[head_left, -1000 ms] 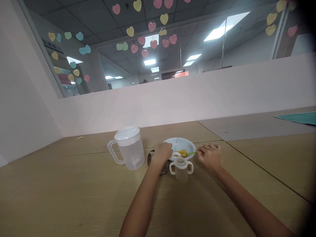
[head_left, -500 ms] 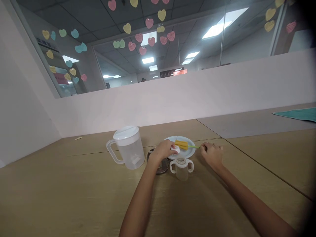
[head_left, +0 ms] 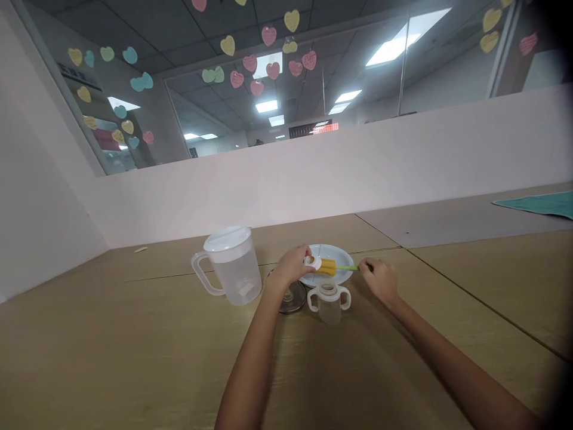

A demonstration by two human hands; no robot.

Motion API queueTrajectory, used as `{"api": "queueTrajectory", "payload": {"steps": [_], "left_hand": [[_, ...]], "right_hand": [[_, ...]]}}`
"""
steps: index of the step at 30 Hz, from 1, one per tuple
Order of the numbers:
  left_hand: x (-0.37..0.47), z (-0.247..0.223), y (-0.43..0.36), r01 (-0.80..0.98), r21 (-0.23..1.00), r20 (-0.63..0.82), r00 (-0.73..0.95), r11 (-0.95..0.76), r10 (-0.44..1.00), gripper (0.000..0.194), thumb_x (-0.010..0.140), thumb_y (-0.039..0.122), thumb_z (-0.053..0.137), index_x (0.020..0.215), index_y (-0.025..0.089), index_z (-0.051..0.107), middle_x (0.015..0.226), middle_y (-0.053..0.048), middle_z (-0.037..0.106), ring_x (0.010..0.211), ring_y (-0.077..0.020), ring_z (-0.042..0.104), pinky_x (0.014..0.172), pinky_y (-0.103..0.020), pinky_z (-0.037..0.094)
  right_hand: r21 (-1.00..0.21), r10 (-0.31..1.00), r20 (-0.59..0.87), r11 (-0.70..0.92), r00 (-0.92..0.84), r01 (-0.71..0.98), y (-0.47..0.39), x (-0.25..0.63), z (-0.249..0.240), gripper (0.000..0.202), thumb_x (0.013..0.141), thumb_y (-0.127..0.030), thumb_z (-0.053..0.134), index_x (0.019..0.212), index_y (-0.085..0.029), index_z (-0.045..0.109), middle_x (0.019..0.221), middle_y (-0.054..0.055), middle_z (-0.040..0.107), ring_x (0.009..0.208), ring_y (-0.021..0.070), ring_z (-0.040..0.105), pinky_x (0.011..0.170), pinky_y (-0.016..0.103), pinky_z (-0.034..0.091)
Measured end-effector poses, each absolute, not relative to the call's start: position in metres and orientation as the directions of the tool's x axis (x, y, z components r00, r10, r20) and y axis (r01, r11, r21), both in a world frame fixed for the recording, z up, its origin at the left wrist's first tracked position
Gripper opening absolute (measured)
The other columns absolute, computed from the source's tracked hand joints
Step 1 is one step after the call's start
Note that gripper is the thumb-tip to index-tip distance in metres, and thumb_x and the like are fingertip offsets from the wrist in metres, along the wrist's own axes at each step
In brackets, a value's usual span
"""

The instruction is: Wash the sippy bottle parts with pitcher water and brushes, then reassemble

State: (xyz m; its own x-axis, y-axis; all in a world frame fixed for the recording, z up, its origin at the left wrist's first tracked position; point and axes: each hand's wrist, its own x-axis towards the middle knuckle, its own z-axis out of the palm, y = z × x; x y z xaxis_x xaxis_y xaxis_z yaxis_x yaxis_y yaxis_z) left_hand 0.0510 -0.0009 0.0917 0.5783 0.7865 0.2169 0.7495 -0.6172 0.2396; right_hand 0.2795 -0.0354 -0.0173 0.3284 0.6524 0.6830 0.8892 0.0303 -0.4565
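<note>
Head camera: a white cap point(head_left: 314, 263) is held in the left hand point(head_left: 293, 264) at the centre of the frame, its rim pinched between the thumb and fingers. A brush point(head_left: 327, 267) with a yellow head and a green handle is held by the handle's end in the right hand point(head_left: 379, 280), just right of centre, the fingers curled in narrowly. The brush is lined up nearly level, its head brought up to the cap; contact appears to be made, though how far the head is set inside cannot be told. Both are held above a white plate point(head_left: 344, 257).

In front of the plate, a clear two-handled cup point(head_left: 329, 306) is stood upright and open on the wooden table point(head_left: 134, 346). To its left, a dark round dish point(head_left: 293, 303) is partly hidden by the left hand and forearm. Farther left, a lidded jug point(head_left: 237, 278) is seen upright, its handle turned toward the left of the frame. A green cloth point(head_left: 539, 204) is spread at the right edge. Across the top, a window point(head_left: 358, 65) is dotted with heart-shaped notes point(head_left: 273, 70).
</note>
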Motion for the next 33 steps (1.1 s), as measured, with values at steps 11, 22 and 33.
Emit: {"api": "queueTrajectory", "payload": {"steps": [11,22,33], "left_hand": [[0.045,0.094,0.002,0.83,-0.016,0.273,0.54,-0.558,0.796,0.042,0.069,0.042,0.065,0.105,0.02,0.06,0.104,-0.007,0.058,0.097,-0.022,0.055,0.084,-0.029,0.041],[0.014,0.092,0.018,0.92,-0.063,-0.159,0.374,-0.387,0.914,0.049,0.055,0.016,0.073,0.102,0.023,0.063,0.107,-0.007,0.065,0.094,-0.0214,0.061,0.073,-0.024,0.047],[0.029,0.085,0.015,0.933,-0.069,-0.326,0.315,-0.354,0.891,0.048,0.051,0.034,0.076,0.096,0.022,0.065,0.102,-0.007,0.067,0.089,-0.0251,0.064,0.072,-0.028,0.05]], "right_hand": [[-0.553,0.607,0.691,0.095,0.392,0.828,-0.038,0.28,-0.018,0.028,0.076,-0.026,0.037,0.083,-0.017,0.063,0.081,0.006,0.066,0.07,0.0173,0.054,0.061,0.026,0.031],[-0.349,0.515,0.793,-0.054,0.326,0.936,-0.034,0.289,-0.022,0.022,0.075,-0.022,0.042,0.077,-0.016,0.062,0.075,0.006,0.066,0.07,0.0185,0.051,0.067,0.03,0.026],[-0.319,0.562,0.766,-0.088,0.312,0.944,-0.035,0.286,-0.021,0.022,0.076,-0.023,0.041,0.079,-0.016,0.062,0.075,0.006,0.066,0.072,0.0191,0.052,0.067,0.03,0.024]]}}
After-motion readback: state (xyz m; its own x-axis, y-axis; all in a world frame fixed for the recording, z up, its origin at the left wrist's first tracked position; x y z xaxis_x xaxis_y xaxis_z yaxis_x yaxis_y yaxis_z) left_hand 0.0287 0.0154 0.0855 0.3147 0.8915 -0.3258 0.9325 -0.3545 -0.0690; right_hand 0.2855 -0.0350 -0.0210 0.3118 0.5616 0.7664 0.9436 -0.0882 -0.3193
